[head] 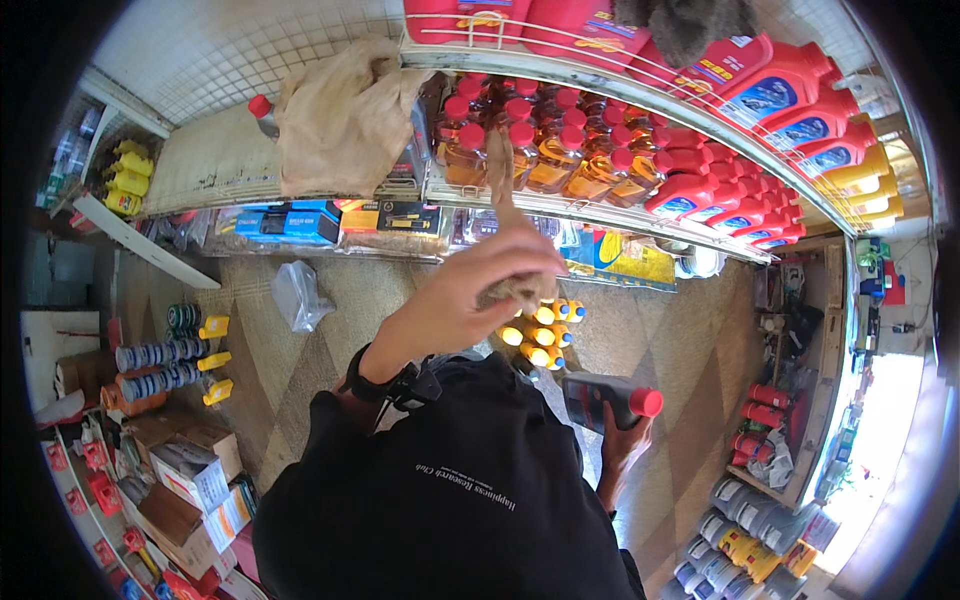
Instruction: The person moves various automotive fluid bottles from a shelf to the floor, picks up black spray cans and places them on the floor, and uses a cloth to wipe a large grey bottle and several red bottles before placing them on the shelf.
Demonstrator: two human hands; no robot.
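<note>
My left hand [465, 289], with a black band at its wrist, is closed around a bunched tan rag [517, 291]. A twisted end of the rag stretches up across the front of the shelf, over bottles of amber liquid with red caps [555, 154]. My right hand [624, 442] grips a dark grey plastic bottle with a red cap [600, 401], held low beside my body at the right. The bottle is tilted, its cap pointing right. Part of my right hand is hidden behind it.
A large tan cloth [337, 120] drapes over the shelf beside a red-capped bottle [261, 109]. Red jugs [712, 199] line the shelf's right side. On the floor stand yellow bottles [541, 335], a clear plastic bag [298, 295] and cardboard boxes [187, 472].
</note>
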